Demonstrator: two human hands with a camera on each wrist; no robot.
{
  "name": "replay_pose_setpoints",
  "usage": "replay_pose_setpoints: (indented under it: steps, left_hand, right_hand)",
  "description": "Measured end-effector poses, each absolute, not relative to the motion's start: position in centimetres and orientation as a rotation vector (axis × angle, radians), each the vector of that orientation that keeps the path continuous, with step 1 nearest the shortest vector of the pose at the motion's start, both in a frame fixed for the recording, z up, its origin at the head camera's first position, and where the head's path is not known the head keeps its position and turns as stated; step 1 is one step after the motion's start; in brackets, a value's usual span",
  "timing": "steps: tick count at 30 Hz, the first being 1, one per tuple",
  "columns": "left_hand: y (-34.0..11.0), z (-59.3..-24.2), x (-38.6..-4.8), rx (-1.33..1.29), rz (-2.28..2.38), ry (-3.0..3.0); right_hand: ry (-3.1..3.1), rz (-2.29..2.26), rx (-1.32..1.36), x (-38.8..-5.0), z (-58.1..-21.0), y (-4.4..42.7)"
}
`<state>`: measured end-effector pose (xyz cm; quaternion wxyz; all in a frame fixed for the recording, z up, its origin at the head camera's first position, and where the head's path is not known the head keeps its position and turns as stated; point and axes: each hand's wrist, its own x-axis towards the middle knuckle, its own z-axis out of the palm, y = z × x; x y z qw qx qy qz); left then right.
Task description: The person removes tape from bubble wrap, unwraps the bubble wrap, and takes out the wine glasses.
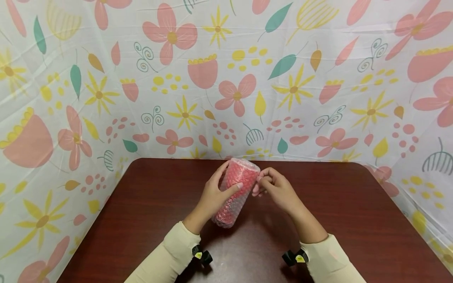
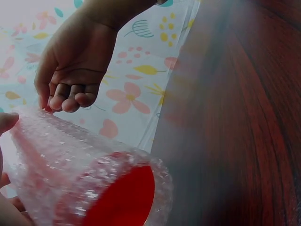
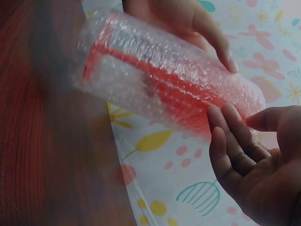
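A red cylindrical object wrapped in clear bubble wrap (image 1: 236,192) is held tilted above the table, its flat red end (image 2: 124,197) facing the left wrist camera. What lies inside the wrap is not clear. My left hand (image 1: 216,192) grips it from the left side, thumb across the front; some of its fingers are hidden behind. At the upper right edge, my right hand (image 1: 277,188) pinches the bubble wrap (image 3: 188,89) between thumb and forefinger. The other fingers of that hand (image 3: 263,165) are bent beside the wrap.
A dark reddish-brown table (image 1: 148,236) lies beneath the hands. A white cloth printed with flowers and leaves (image 1: 262,47) hangs behind it and along both sides. Small black wrist cameras (image 1: 202,255) sit at both cream sleeves (image 1: 170,251).
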<state>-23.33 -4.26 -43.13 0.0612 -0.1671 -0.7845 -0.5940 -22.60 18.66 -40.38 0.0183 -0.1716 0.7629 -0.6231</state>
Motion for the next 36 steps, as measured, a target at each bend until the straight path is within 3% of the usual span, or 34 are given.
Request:
replay_pose_setpoints:
  steps: [36]
  left_hand:
    - [-3.76,-43.31,-22.88,-0.481,-1.657,-2.378]
  right_hand:
    - [2.704,-1.652,-0.532,-22.53,-40.98,18.06]
